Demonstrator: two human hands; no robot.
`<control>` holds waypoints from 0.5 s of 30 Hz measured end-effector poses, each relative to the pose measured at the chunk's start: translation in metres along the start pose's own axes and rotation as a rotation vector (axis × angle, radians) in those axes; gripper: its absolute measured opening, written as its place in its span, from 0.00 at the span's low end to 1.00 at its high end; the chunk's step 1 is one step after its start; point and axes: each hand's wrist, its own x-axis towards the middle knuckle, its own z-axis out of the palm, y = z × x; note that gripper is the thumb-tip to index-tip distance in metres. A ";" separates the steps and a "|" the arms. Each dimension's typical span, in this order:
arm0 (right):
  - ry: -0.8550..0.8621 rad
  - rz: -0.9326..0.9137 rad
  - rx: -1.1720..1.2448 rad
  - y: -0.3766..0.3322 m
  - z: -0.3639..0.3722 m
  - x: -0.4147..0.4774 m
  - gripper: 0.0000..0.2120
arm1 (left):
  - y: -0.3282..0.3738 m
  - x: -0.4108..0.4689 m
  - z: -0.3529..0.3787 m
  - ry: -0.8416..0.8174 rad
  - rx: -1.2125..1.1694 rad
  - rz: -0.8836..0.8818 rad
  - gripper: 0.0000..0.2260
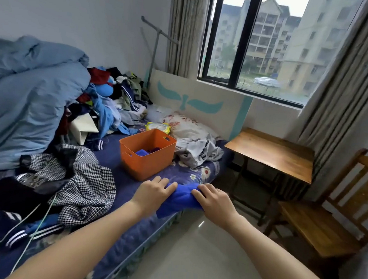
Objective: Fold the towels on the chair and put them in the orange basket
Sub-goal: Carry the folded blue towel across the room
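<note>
Your one blue towel lies at the near edge of the bed, its long axis running left to right along that edge, with a corner hanging over the side. It is soft, fleecy cloth, bunched into a thick roll between your two hands. Your left hand has its grip closed on the towel's left end, fingers bent over the cloth. Your right hand has its grip closed on the right end, fingers curled into the folds.

One orange basket stands on the bed just beyond the towel. It is smooth plastic, rectangular, with a slot handle in each visible side. Two pieces of cloth lie inside it, one blue and one purple.

One slatted wooden chair stands to your right, with one small wooden bench between it and the bed
</note>
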 end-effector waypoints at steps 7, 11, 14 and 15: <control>-0.077 -0.097 0.009 0.073 0.094 0.049 0.12 | -0.048 0.051 0.089 0.066 -0.046 -0.106 0.18; -0.120 -0.133 0.041 0.119 0.141 0.072 0.23 | -0.076 0.088 0.139 0.067 -0.163 -0.138 0.23; -0.120 -0.068 0.060 0.161 0.181 0.085 0.23 | -0.092 0.126 0.181 0.094 -0.219 -0.124 0.27; -0.123 -0.045 0.076 0.171 0.190 0.085 0.20 | -0.094 0.135 0.193 0.093 -0.234 -0.118 0.23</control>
